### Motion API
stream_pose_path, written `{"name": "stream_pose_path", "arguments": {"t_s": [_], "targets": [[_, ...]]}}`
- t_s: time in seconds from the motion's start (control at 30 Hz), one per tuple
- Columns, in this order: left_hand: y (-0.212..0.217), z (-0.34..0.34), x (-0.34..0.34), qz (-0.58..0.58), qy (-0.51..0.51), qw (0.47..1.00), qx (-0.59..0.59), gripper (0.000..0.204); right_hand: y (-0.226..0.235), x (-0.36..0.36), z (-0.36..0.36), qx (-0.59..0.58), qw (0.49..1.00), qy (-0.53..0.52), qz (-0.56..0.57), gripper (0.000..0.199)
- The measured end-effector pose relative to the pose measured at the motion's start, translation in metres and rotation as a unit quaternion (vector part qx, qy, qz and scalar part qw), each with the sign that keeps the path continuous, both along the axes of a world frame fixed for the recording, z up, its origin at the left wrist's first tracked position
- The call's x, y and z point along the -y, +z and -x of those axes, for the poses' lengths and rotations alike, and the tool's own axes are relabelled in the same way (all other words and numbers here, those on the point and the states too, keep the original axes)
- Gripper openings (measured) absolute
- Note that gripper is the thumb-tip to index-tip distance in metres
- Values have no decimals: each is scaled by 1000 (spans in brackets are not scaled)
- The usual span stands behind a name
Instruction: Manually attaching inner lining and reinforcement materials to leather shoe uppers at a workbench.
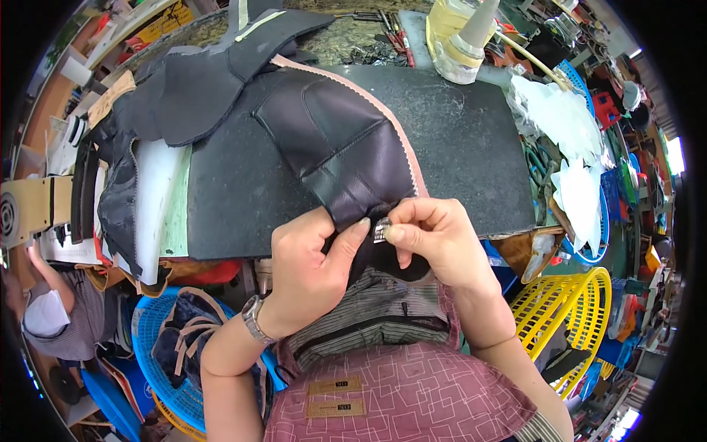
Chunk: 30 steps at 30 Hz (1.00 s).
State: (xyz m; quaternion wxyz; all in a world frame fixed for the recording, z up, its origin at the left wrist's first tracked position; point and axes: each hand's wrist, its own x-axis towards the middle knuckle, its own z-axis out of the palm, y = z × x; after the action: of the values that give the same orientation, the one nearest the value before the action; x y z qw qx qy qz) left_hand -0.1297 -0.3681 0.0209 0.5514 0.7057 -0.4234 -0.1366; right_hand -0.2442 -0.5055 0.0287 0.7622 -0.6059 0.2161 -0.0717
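Note:
A black stitched leather piece with a pinkish zigzag-cut edging lies across the dark work board, its near end drawn over the board's front edge. My left hand, a metal watch on its wrist, pinches that near end between thumb and fingers. Close against its thumb is a small shiny metal piece, which looks like a buckle. My right hand grips this metal piece with thumb and forefinger at the leather's edge. What lies under the fingers is hidden.
Dark cut pieces are heaped at the board's far left. A pale cone-topped container stands behind, near several pens. A blue basket with material sits low left, a yellow basket low right. Another person is at far left.

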Motion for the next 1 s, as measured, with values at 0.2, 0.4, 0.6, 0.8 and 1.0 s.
{"name": "stream_pose_path", "arguments": {"t_s": [0.2, 0.4, 0.6, 0.8, 1.0], "targets": [[4, -9, 15, 34, -48, 897, -438, 19, -17, 10, -12, 29, 982, -25, -185, 18], [0, -17, 18, 48, -49, 880, -470, 20, -20, 17, -23, 35, 969, -17, -246, 15], [0, -20, 17, 44, -41, 910, -410, 21, -13, 10, -27, 25, 993, -37, -109, 16], [4, -12, 17, 80, -31, 937, -340, 25, -7, 11, -29, -24, 985, -23, 169, 23], [21, -17, 11, 4, -54, 977, -208, 32, -9, 8, -25, -28, 940, -74, 330, 34]]}}
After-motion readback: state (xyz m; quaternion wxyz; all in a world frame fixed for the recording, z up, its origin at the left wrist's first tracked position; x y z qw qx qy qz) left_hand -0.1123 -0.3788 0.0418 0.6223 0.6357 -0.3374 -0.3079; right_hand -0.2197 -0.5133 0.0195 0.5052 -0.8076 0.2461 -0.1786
